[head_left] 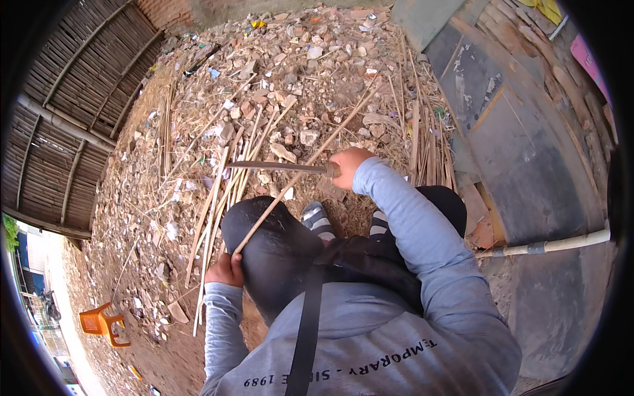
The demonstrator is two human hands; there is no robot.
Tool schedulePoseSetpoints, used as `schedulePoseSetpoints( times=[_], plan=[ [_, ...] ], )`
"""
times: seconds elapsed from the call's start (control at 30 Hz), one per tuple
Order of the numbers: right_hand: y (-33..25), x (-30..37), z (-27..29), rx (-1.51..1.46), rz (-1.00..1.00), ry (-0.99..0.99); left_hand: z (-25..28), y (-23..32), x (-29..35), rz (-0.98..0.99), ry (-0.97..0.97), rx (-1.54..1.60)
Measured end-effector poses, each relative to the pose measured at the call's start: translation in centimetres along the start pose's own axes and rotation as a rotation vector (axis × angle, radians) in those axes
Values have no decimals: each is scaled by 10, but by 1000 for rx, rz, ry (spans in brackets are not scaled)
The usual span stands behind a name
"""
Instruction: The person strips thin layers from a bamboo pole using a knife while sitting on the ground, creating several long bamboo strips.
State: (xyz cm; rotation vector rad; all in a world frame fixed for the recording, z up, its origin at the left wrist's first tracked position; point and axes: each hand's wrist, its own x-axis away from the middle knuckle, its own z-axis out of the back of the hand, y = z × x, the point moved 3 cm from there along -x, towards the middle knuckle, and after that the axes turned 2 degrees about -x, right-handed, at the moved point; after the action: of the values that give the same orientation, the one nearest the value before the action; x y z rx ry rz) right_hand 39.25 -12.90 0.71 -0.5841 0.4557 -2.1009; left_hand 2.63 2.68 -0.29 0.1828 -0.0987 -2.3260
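Observation:
In my right hand (349,167), closed around its handle, is a long-bladed machete (274,165). Its blade points left and lies across a long, thin bamboo strip (268,214); whether it cuts into the strip cannot be made out. My left hand (226,270) grips the strip's near end beside my left knee. From there the strip slants over the knee, away and to the right, its far end down toward the rubble. Several pale bamboo strips (210,218) lie loosely together left of my knee, partly under the blade's tip.
Broken stones and brick bits (307,137) cover the ground ahead. More split strips (429,145) lie at right, near dark flat panels (522,158) and a pale pole (561,243). A bamboo-slat wall (63,125) stands at left. An orange plastic chair (99,323) is at lower left.

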Motion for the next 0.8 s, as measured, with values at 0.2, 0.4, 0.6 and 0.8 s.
schedulePoseSetpoints(
  times=[0.2, 0.4, 0.6, 0.8],
  plan=[
    [42, -18, -15, -64, -159, 61, 2, 7, -2, 23, -42, -40],
    [6, -3, -2, 19, -120, 11, 0, 2, -2, 6, -43, 6],
    [37, -16, -19, 14, -138, 183, 12, 10, -9, 26, -111, -31],
    [2, 4, -1, 60, 7, 105, 17, 3, 13, 18, -123, 30]
  ],
)
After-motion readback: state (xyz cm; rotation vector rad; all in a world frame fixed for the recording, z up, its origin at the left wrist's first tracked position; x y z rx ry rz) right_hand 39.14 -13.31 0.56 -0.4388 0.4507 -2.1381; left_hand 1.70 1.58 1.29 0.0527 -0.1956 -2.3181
